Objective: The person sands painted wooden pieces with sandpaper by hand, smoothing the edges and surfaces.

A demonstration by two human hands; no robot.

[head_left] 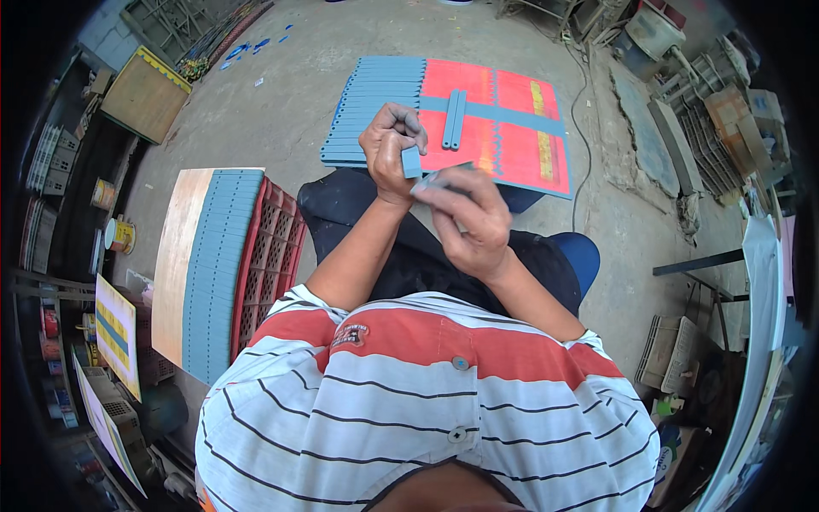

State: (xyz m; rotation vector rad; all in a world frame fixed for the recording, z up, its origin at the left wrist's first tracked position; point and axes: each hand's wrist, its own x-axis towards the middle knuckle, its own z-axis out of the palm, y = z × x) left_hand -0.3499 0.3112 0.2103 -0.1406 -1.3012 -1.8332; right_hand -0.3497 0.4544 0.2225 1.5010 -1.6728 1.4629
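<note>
My left hand [394, 155] is closed around a blue-grey painted strip [411, 162], whose squared end sticks out toward me. Just beside that end, my right hand [472, 224] pinches a thin, dark grey piece that looks like sandpaper [444, 177]; slight motion blur softens its outline. Beyond my hands lies a red-orange board [533, 162] with a blue-grey band across it. Two blue-grey strips [454, 119] with holes near their ends rest side by side on the board. A row of similar strips [375, 107] covers its left part.
To my left, a red plastic crate [271, 256] stands beside a wooden board [181, 256] bearing a long row of blue-grey strips [223, 264]. Shelves with paint cans [119, 236] line the left side. A cable [583, 111] runs along the concrete floor, and cardboard boxes [735, 119] stand at the right.
</note>
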